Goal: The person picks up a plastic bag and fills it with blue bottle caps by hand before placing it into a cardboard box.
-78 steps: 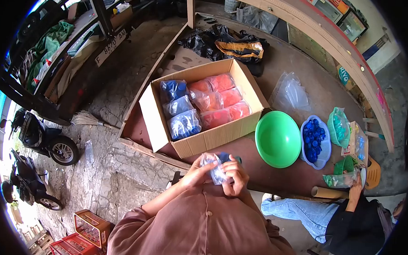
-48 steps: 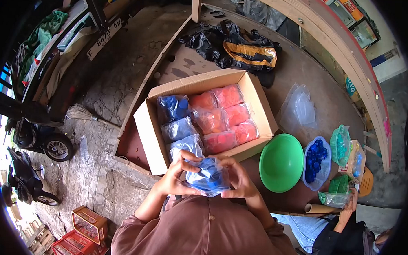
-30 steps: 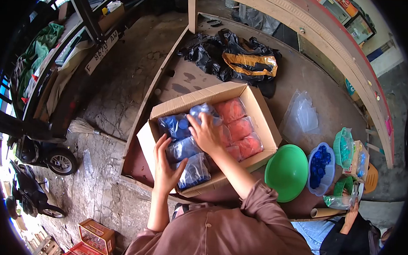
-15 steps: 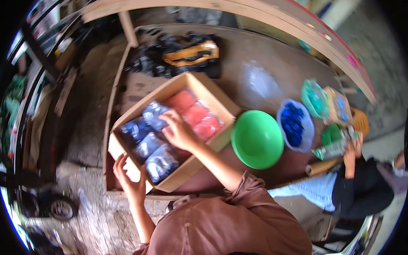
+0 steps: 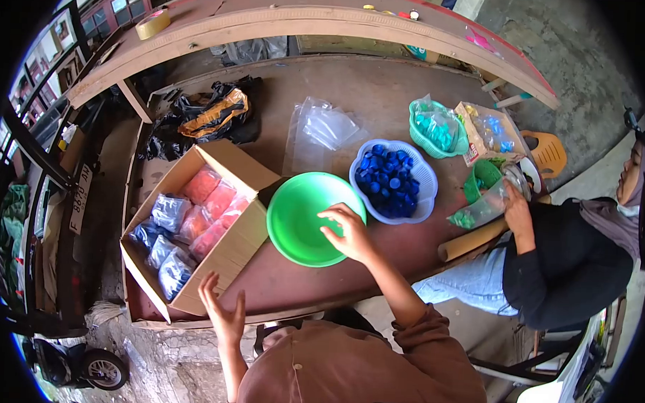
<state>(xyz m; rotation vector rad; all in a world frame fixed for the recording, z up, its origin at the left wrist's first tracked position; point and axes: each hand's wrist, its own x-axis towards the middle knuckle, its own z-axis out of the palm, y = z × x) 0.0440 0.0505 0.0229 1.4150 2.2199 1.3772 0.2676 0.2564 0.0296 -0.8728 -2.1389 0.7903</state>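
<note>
Logged right hand off the cardboard box, now over the green bowl: fingers loosely spread, empty, tips at the bowl's inner wall. Logged left hand open, fingers splayed, holding nothing, just beside the box's near corner. Found the bag of blue caps released, lying in the box's blue row beside the red bags. Judged that bag packed.

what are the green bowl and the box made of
Bowl: probably plastic, smooth and slightly glossy, going by its even bright green colour, soft sheen and thin rim.
Box: cardboard by the look, matt brown, with flat panels and a folded-out flap at the top.
</note>
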